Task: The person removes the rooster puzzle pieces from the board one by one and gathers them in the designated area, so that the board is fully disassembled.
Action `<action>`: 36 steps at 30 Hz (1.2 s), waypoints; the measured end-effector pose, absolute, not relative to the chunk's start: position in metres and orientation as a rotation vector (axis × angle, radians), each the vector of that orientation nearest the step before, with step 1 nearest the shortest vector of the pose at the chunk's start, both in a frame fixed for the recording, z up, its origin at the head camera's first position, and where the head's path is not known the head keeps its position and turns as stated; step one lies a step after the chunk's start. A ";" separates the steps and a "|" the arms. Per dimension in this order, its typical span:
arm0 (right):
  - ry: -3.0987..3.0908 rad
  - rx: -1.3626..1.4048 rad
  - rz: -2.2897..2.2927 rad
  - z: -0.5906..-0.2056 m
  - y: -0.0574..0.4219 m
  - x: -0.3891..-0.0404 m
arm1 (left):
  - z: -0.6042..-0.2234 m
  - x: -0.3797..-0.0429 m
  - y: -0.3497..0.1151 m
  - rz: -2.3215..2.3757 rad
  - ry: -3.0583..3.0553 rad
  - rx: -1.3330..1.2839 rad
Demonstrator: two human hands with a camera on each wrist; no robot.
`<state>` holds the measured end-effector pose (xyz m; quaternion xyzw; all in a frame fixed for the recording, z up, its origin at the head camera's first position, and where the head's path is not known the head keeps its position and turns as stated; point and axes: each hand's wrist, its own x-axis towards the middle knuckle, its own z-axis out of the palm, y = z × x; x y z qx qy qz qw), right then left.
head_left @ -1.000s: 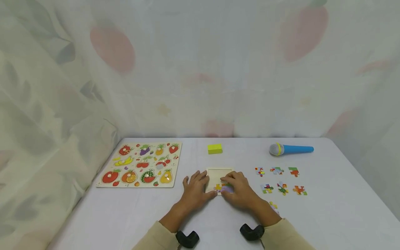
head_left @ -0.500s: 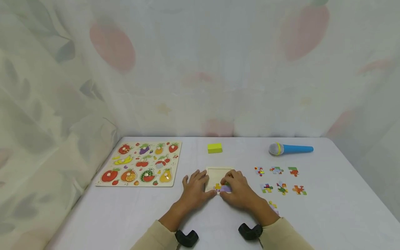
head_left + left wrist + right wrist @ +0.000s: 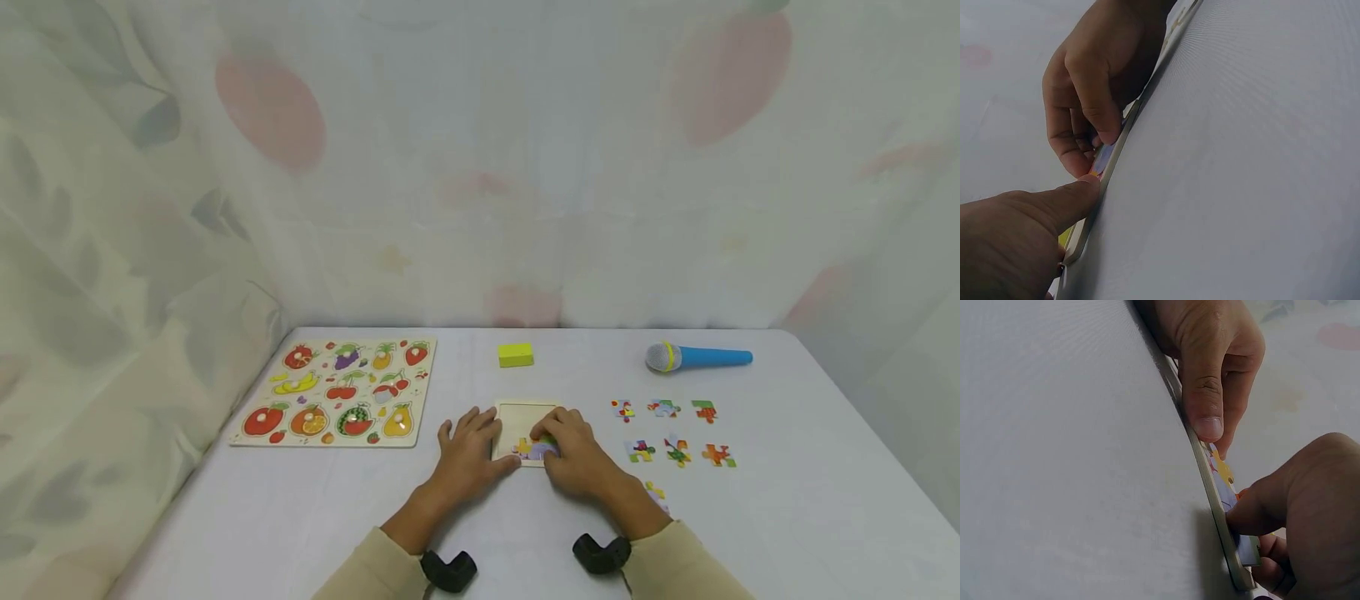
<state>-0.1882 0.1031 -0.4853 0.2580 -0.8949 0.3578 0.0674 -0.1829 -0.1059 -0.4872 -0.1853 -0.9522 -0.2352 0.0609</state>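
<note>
A small square wooden puzzle tray (image 3: 516, 414) lies between the hands. My left hand (image 3: 467, 458) rests at its left side, fingers spread and fairly straight, thumb on the near rim. Along the tray's near edge sit a yellow-patterned puzzle piece (image 3: 522, 447) and a lavender puzzle piece (image 3: 538, 451). My right hand (image 3: 576, 457) is over the near right corner, with curled index finger and thumb on the lavender piece. In the right wrist view, the right thumb (image 3: 1254, 509) presses close to the rim, and the lavender piece (image 3: 1247, 550) shows beneath it. The right hand covers the tray's right edge.
Several loose puzzle pieces (image 3: 678, 452) lie in rows to the right, one partly hidden behind the right forearm. A fruit knob puzzle board (image 3: 341, 392) lies at left. A yellow-green block (image 3: 516, 356) and a blue toy microphone (image 3: 701, 358) stand farther back.
The right thumb has shifted right along the near edge, uncovering more of the lavender piece, which sits nearer the yellow one. The left hand stays in place.
</note>
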 end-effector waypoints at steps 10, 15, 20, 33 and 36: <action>-2.753 0.701 1.084 -0.482 0.101 -0.188 | -0.490 -0.184 -0.106 -0.704 -2.870 -0.559; -2.765 0.664 1.110 -0.481 0.101 -0.188 | -0.488 -0.184 -0.106 -0.717 -2.864 -0.566; -2.723 0.703 1.082 -0.484 0.102 -0.189 | -0.486 -0.184 -0.106 -0.705 -2.873 -0.567; -2.757 0.682 1.068 -0.485 0.101 -0.189 | -0.484 -0.182 -0.106 -0.713 -2.881 -0.561; -2.769 0.665 1.074 -0.484 0.101 -0.190 | -0.483 -0.182 -0.105 -0.723 -2.883 -0.560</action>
